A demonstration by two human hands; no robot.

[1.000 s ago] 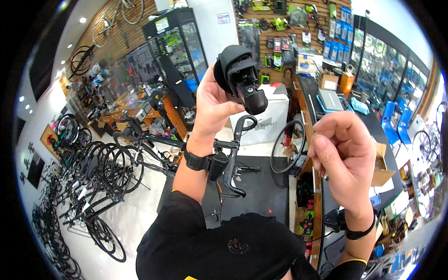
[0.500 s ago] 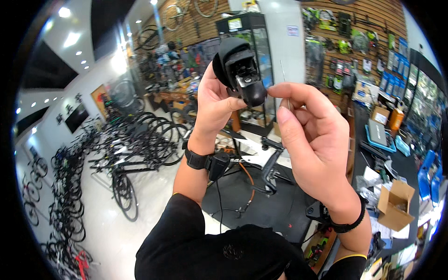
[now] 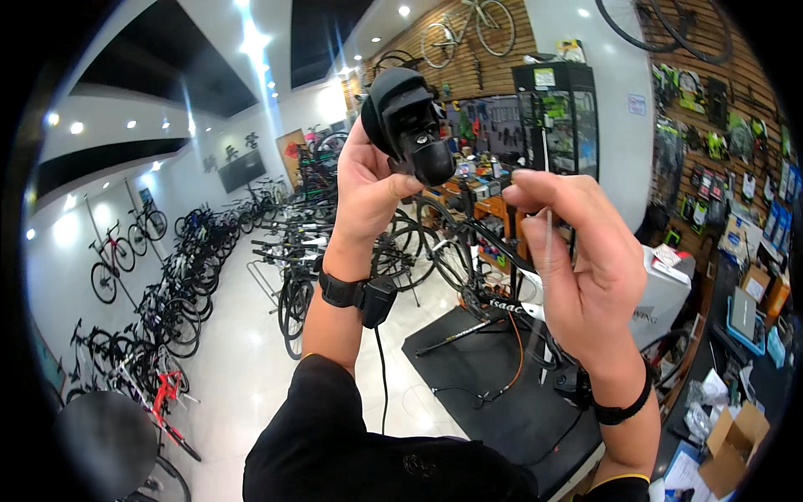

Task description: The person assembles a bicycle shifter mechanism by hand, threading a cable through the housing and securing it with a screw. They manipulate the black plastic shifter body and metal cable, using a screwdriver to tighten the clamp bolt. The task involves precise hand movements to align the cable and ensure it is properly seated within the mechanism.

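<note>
Raised in front of me, my left hand is closed around a black bike brake-shift lever. Its open underside, with a small metal screw, faces me, and the thumb presses on its lower end. Right of it and apart from it, my right hand curls with thumb and forefinger close together on a thin metal cable. Part of the cable sticks up above the fingers; lower down it is blurred against the hand. Both wrists wear black straps with small devices.
Below my hands, a bike frame stands by a black mat, with an orange hose. At right, a workbench carries an open cardboard box and a blue tray. Rows of bikes line the left side.
The view has swung left and upward, bringing more wall and bikes in. My right hand has moved a little away from the lever with the cable; my left still holds the lever.
</note>
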